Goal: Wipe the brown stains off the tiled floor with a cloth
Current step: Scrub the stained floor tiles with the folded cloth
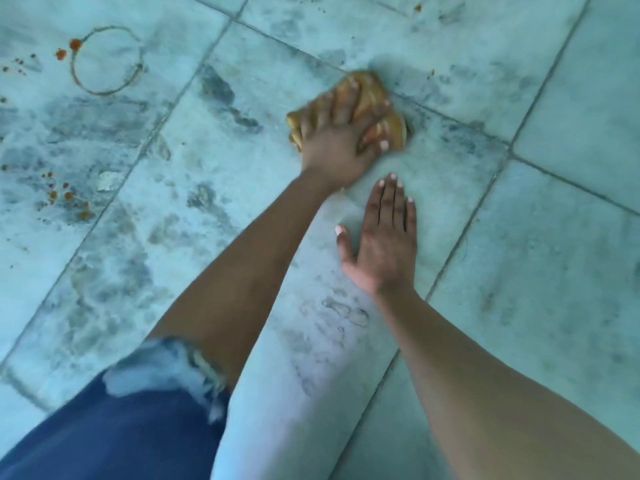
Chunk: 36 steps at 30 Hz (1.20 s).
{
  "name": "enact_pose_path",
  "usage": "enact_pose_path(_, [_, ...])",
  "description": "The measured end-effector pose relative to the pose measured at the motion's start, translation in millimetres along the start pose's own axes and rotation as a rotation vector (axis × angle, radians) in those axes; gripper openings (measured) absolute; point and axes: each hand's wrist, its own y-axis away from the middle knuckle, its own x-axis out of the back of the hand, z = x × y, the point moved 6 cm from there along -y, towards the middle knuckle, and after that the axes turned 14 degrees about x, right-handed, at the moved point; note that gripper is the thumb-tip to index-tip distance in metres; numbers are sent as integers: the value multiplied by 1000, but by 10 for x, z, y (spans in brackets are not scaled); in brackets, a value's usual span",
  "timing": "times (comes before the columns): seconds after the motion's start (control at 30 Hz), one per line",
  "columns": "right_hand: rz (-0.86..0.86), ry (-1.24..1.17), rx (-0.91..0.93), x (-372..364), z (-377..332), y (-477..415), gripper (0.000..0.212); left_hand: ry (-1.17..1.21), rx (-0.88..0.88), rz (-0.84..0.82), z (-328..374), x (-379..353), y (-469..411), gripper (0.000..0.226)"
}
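A bunched yellow-brown cloth [367, 95] lies on the pale tiled floor [571, 306], up by a grout line. My left hand [337, 143] is on top of it, fingers spread and curled over the wad, thumb at its right side. Just below and to the right, my right hand [384, 237] rests flat on the tile with straight fingers, holding nothing. A brown ring stain [138, 69] marks the far left tile, with orange-brown blobs [74, 45] on its rim. More brown drops [65, 195] dot the left tile lower down.
My knee in frayed blue denim shorts [138, 427] fills the lower left. Grey smears [216, 86] cover the tiles left of the cloth. Faint dried droplet outlines [349, 313] lie between my forearms. Tiny brown specks [418, 8] sit at the top right.
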Motion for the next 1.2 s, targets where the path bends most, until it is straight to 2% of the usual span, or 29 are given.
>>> enact_pose_path(0.07, [-4, -14, 2, -7, -3, 0, 82, 3, -96, 35, -235, -78, 502, 57])
enact_pose_path(0.1, [0, -19, 4, -12, 1, 2, 82, 30, -90, 61, -463, -76, 692, 57])
enact_pose_path(0.23, [5, -23, 12, -26, 10, 1, 82, 75, 219, 84, -1380, 96, 608, 56])
enact_pose_path(0.33, [-22, 0, 18, -33, 10, 3, 83, 124, 365, 95, -1345, 214, 154, 49])
enact_pose_path(0.4, [-20, -1, 16, -36, 9, 6, 83, 116, 334, 83, -1132, 195, 22, 48])
enact_pose_path(0.47, [-24, -6, 23, -52, 14, 10, 83, 66, 222, 78, -947, 109, 175, 48])
enact_pose_path(0.57, [6, -60, 37, -13, 15, 13, 84, 49, 56, 89, -920, -8, 776, 52])
enact_pose_path(0.67, [-4, -144, 32, 22, 24, 22, 87, 103, -9, 91, -1050, -63, 1332, 52])
enact_pose_path(0.73, [-42, -195, 25, 69, 36, 13, 91, 346, 68, 42, -1164, 9, 1485, 44])
enact_pose_path(0.83, [-153, -269, 66, 192, 21, -10, 83, 1146, 386, -207, -1271, 215, 1552, 30])
enact_pose_path(0.9, [-190, -213, 176, 426, -60, -79, 71, 1592, 540, -353, -1294, 370, 1521, 38])
enact_pose_path(0.97, [-161, -140, 264, 779, -153, -181, 64, 1954, 606, -466, -1256, 591, 1489, 47])
enact_pose_path(1.03, [-123, -71, 309, 1177, -227, -297, 65, 2106, 575, -496, -1166, 906, 1450, 51])
enact_pose_path(1.13, [-103, -3, 346, 1659, -241, -517, 82, 2237, 537, -502, -1008, 1263, 1365, 53])
enact_pose_path(1.2, [-77, 13, 352, 1918, -195, -669, 77, 2255, 494, -521, -835, 1451, 1287, 53])
